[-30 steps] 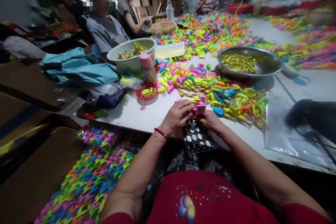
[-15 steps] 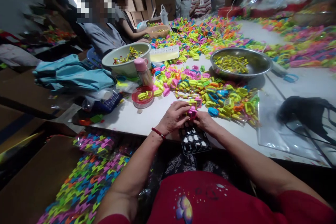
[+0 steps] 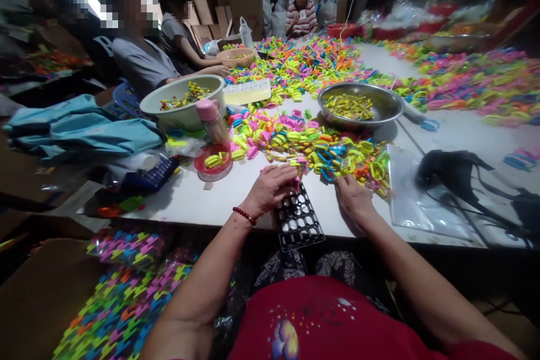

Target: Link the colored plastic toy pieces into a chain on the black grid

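Observation:
My left hand (image 3: pixel 272 188), with a red bead bracelet at its wrist, is closed over the far end of a black grid tray (image 3: pixel 300 219). Its fingers grip a pink toy watch (image 3: pixel 296 181), partly hidden by the hand. The tray tilts over the table's front edge, with whitish patches showing in its cells. To the right, my right hand (image 3: pixel 354 198) is at the near edge of a heap of toy watches (image 3: pixel 337 149). Its fingertips are closed at the side of a blue toy watch (image 3: pixel 328 173).
A metal bowl (image 3: pixel 358 106) of yellow pieces stands behind the heap. At left are a red basket (image 3: pixel 213 163), a pink-capped bottle (image 3: pixel 212 122) and a pale green basin (image 3: pixel 181 102). Clear plastic bags (image 3: pixel 422 202) lie at right. Several co-workers sit around the table.
My right hand has left the tray and moved right to the heap, at the blue toy watch. My left hand stays at the tray with the pink one. The view has shifted right.

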Action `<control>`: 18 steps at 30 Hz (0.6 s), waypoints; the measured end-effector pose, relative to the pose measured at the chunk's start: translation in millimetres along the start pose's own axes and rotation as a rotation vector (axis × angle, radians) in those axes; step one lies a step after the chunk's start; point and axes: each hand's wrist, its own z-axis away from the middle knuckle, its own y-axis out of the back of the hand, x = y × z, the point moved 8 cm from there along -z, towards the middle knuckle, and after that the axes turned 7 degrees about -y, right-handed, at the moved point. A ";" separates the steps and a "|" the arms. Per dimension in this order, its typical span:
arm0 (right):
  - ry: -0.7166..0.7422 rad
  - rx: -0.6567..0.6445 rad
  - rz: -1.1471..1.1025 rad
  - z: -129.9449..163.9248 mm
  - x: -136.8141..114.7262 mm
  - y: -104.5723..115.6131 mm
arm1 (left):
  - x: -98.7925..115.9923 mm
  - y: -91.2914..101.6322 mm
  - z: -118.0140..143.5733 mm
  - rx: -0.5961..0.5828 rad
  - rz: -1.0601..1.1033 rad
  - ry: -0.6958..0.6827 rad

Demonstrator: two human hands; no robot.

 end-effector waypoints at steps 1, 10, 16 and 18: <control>-0.011 -0.020 0.029 -1.6 0.0 -0.4 | 0.1 0.7 0.0 0.010 0.002 0.003; 0.011 -0.086 0.102 -1.9 -4.1 -0.6 | 0.5 0.3 -2.4 -0.037 -0.009 0.029; -0.019 -0.037 -0.493 -0.7 -7.8 1.2 | -1.9 1.2 -14.0 -0.073 -0.028 0.011; -0.061 -0.111 -0.781 -2.8 -16.5 -2.8 | -1.6 0.7 -16.8 -0.067 -0.003 -0.013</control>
